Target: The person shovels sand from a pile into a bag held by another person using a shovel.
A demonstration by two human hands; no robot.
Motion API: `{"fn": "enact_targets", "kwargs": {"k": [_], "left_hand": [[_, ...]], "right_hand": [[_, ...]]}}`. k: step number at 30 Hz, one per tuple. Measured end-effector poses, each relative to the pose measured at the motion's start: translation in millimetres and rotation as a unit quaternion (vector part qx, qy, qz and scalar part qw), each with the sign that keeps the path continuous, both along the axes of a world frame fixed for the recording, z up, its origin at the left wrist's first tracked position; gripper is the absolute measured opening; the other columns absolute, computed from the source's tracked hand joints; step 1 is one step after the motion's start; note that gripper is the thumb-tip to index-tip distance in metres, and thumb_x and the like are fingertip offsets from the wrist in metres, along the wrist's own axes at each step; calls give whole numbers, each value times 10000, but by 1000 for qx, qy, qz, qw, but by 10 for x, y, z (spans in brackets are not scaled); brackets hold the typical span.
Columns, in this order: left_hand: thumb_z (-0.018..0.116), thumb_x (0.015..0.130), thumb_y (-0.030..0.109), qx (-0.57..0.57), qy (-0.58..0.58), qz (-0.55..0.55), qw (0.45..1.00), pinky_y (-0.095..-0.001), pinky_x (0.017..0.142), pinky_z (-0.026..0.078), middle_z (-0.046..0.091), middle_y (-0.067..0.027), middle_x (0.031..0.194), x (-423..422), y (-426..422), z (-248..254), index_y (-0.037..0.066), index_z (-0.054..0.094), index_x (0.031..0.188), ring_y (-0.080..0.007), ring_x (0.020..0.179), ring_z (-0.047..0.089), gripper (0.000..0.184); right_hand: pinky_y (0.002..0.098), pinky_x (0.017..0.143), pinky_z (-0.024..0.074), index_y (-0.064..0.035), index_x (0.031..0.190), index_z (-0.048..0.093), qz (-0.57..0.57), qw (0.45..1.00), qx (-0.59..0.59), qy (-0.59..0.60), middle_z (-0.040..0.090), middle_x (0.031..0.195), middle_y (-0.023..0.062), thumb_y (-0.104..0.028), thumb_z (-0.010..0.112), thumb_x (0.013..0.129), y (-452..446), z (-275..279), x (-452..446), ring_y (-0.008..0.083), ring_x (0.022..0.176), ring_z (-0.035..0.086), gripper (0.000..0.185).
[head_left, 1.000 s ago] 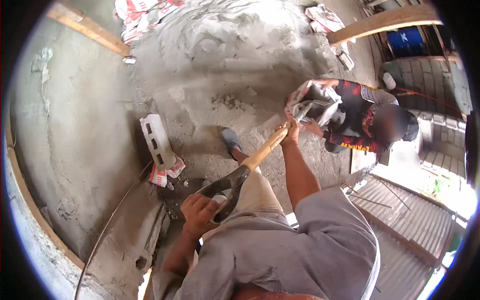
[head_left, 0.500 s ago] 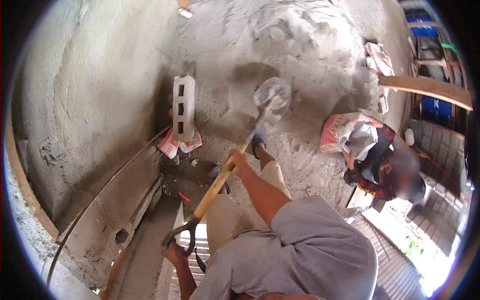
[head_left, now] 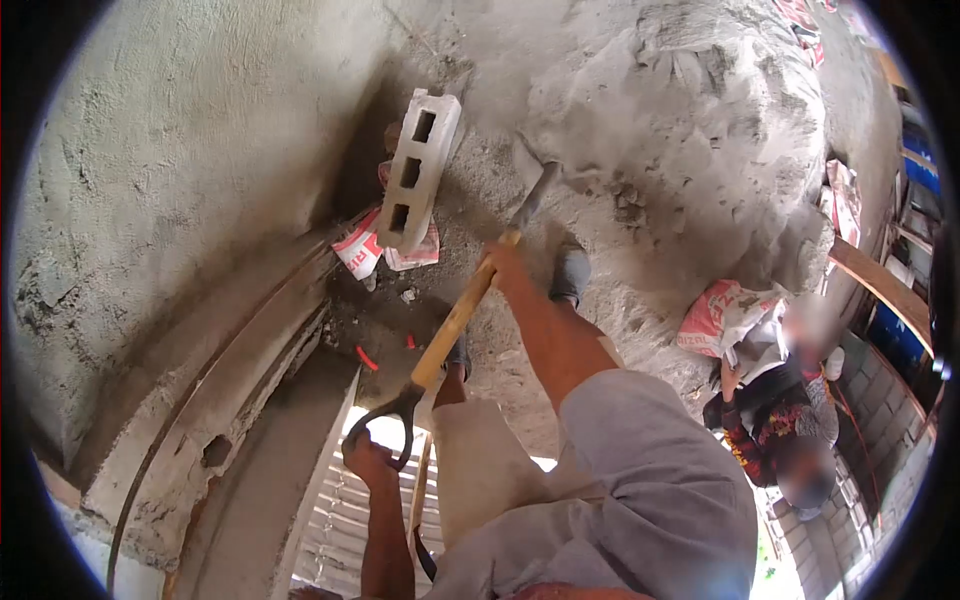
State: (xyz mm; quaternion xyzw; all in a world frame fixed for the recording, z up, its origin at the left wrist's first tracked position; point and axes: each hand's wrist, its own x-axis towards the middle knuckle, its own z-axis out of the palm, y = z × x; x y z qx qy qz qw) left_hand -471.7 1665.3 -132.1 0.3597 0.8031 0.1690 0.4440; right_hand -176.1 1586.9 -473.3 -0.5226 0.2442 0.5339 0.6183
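Note:
A shovel [head_left: 455, 325] with a wooden shaft and dark D-shaped handle slants up and away from my body. My left hand [head_left: 370, 462] is closed around the D-handle at the lower end. Farther along, my right hand [head_left: 505, 265] grips the shaft near the metal socket. The shovel's far end meets the edge of a grey powdery heap [head_left: 690, 90], and most of its blade cannot be made out there. My foot in a dark shoe [head_left: 570, 272] stands beside the shaft.
A hollow concrete block [head_left: 418, 170] stands on red-and-white sack scraps [head_left: 360, 245] by the left wall. At right, a co-worker [head_left: 780, 400] crouches holding a cement sack [head_left: 725, 318]. A wooden plank [head_left: 880, 290] juts in behind. Red bits [head_left: 367, 358] lie near the ledge.
The shovel blade, lifted and in full sight before, is now down against the heap. My view has shifted, so the block and co-worker appear farther right. Both hands keep their grip.

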Motion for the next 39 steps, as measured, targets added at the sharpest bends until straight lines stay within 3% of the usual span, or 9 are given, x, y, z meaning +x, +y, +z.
{"fn": "enact_targets", "kwargs": {"k": [3, 7, 17, 21, 29, 31, 35, 37, 39], "left_hand": [[611, 861, 104, -2, -9, 26, 1000, -245, 311, 284, 450, -9, 534, 222, -40, 7, 62, 526, 830, -81, 363, 387, 99], [587, 865, 86, 53, 14, -39, 998, -260, 331, 329, 478, -29, 542, 193, -302, 190, 30, 548, 892, -109, 377, 431, 73], [553, 815, 59, 8, 8, -141, 990, -279, 392, 350, 421, 0, 582, -518, -370, 898, 29, 524, 835, -104, 438, 401, 46], [569, 812, 99, -64, -16, -220, 973, -312, 417, 326, 451, -19, 589, -651, -89, 758, 28, 552, 864, -130, 460, 416, 90], [570, 760, 99, 6, -90, -248, 965, -322, 470, 423, 495, -35, 620, 1296, -500, 1813, 9, 597, 1021, -156, 509, 469, 277], [618, 757, 119, 17, -140, -457, 878, -335, 519, 454, 526, -40, 678, 1127, -287, 1333, 20, 596, 1063, -165, 597, 532, 322], [668, 725, 124, 132, -208, -502, 829, -332, 564, 459, 551, -51, 715, 1777, -681, 1428, 34, 627, 1003, -189, 661, 573, 295], [710, 622, 105, 257, -134, -686, 667, -345, 574, 445, 555, -67, 715, 2080, -879, 1678, 58, 648, 876, -239, 619, 559, 266], [715, 524, 97, 303, -240, -758, 526, -366, 556, 428, 545, -85, 707, 2451, -1082, 2018, 67, 630, 768, -281, 602, 543, 260]], "right_hand": [[433, 605, 483, 13, 818, 586, -46, 954, -285, 81, 581, 792, 153, -155, 674, 778, 207, 238, 503, 260, 661, 586, 194], [383, 642, 516, -10, 866, 627, -124, 961, -231, 85, 621, 769, 99, -82, 635, 815, 48, 1019, 514, 237, 683, 613, 88], [413, 448, 480, -27, 718, 573, -226, 938, -254, 67, 570, 643, 110, -89, 699, 719, -854, 2090, 93, 252, 478, 565, 140], [422, 457, 494, -23, 705, 565, -302, 919, -247, 53, 574, 642, 108, -109, 690, 739, -1461, 1890, -7, 259, 480, 575, 155], [418, 545, 509, 0, 767, 582, -487, 845, -212, 69, 602, 677, 135, -123, 669, 722, -2432, 2911, 523, 283, 563, 597, 157], [429, 546, 515, -3, 765, 580, -518, 828, -204, 69, 594, 669, 139, -135, 661, 730, -2749, 3017, 651, 290, 560, 595, 159], [463, 528, 515, -71, 843, 519, -601, 799, -23, 1, 547, 678, 142, -148, 657, 769, -3477, 2876, 886, 307, 568, 568, 174], [440, 537, 512, -100, 902, 496, -576, 817, -28, -9, 530, 682, 114, -209, 664, 798, -3805, 3004, 1057, 283, 581, 557, 226], [415, 544, 508, -132, 960, 483, -635, 768, 0, -84, 524, 705, 97, -288, 659, 829, -3984, 3252, 1185, 257, 591, 554, 269]]}}
